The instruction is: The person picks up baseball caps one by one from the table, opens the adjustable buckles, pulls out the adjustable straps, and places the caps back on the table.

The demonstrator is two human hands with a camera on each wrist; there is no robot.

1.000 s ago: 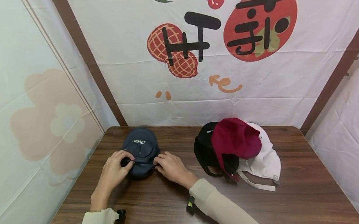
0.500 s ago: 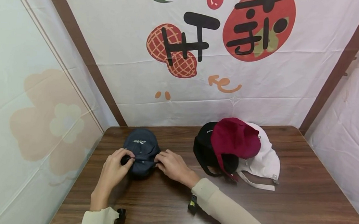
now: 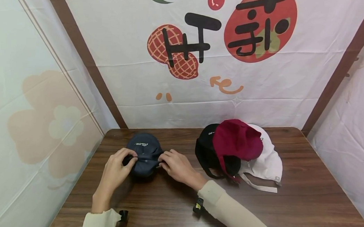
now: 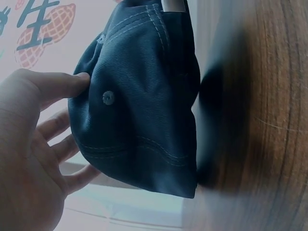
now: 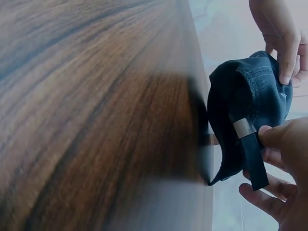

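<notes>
A navy baseball cap with white lettering sits at the left of the table, between both hands. My left hand pinches its left side, thumb on the near face and fingers behind, as the left wrist view shows on the dark cloth. On the opposite side my right hand pinches the cap's edge. In the right wrist view, that hand's thumb lies next to a metal buckle and a dangling strap. The cap's brim is hidden in the head view.
To the right lie a black cap, a maroon cap on top, and a white cap with its strap loose. They overlap on the brown wooden table. A printed cloth wall rises behind the table.
The navy cap's far edge has come slightly nearer and the crown looks more folded down. Both hands keep their pinch, shifting slightly up and right. The other caps stay put.
</notes>
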